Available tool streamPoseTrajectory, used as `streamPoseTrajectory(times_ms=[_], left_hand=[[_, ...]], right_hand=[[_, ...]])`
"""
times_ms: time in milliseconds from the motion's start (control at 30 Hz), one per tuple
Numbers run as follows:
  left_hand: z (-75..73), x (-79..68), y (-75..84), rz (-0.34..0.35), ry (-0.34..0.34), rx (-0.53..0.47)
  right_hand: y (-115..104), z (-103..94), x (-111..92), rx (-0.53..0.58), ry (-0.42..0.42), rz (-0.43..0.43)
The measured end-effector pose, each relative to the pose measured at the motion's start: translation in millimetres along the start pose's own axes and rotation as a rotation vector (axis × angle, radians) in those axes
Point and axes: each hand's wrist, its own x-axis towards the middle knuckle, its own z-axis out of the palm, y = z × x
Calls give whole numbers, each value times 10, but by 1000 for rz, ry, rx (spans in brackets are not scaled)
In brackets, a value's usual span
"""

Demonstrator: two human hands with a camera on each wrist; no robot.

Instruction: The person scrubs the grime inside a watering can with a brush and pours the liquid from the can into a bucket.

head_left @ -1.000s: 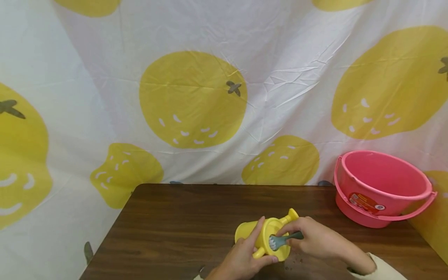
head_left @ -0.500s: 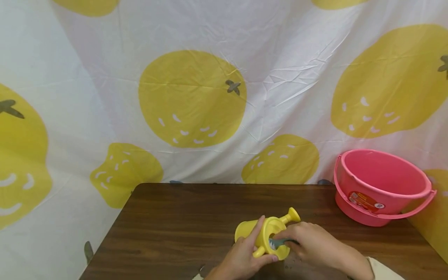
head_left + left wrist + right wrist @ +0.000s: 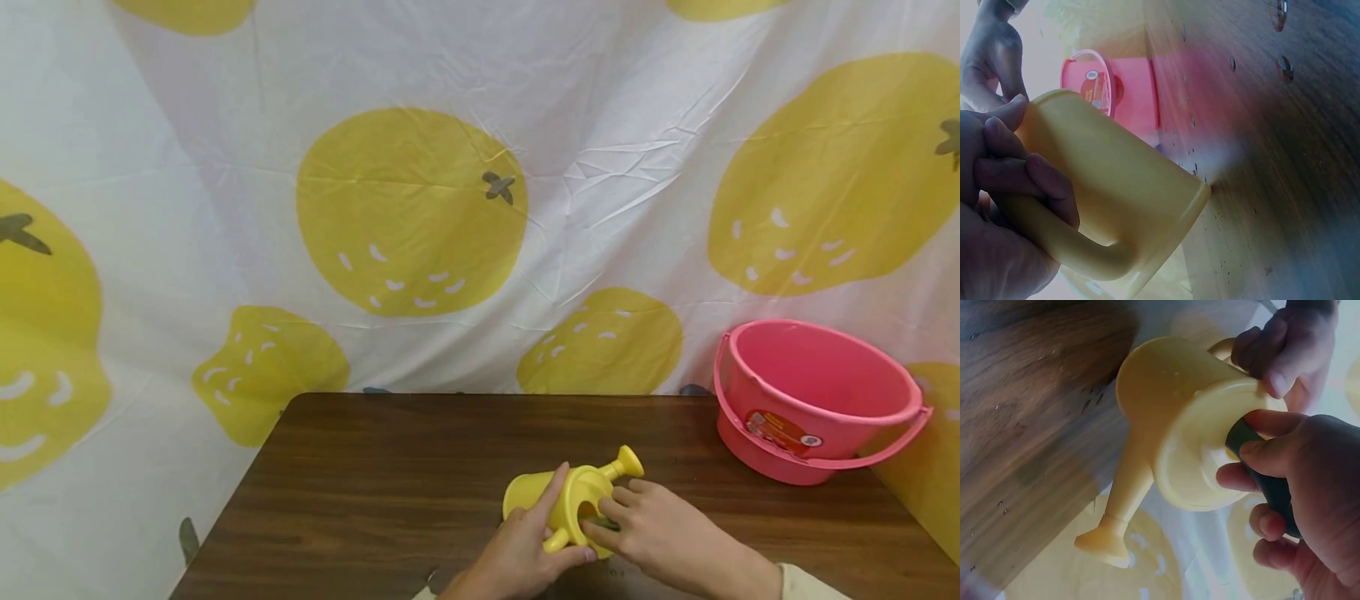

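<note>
A yellow toy watering can [image 3: 528,492] lies tilted over the table, its opening turned toward the person and its spout pointing right. My left hand [image 3: 517,550] grips it, with fingers curled round the handle [image 3: 1072,244] in the left wrist view. My right hand [image 3: 663,533] pinches the dark green handle of a brush [image 3: 1263,478] between thumb and fingers. The head of the brush is inside the can's round opening, hidden from view. Fingertips of the right hand are right at the rim of that opening.
A pink bucket [image 3: 765,383] with a lowered handle stands at the table's back right. Water drops [image 3: 1284,67] dot the dark wooden table [image 3: 360,492]. A white curtain [image 3: 450,58] with yellow fruit prints hangs behind.
The brush has gone from the mouth of the can, bristles showing, to deep inside it. My right hand has turned and shifted slightly down; the left hand and can stay put.
</note>
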Motion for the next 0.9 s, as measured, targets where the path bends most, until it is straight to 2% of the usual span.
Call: streamPoseTrajectory(times_ms=[100, 233, 500, 900], left_hand=[[4, 2, -1, -2, 4, 9], [3, 8, -3, -39, 2, -2], [-5, 16, -2, -70, -8, -23], [-14, 13, -8, -74, -11, -49]], right_hand=[[-4, -8, -24, -14, 25, -1], [10, -44, -58, 11, 63, 28], [95, -120, -99, 67, 53, 45], [82, -130, -92, 106, 48, 87]])
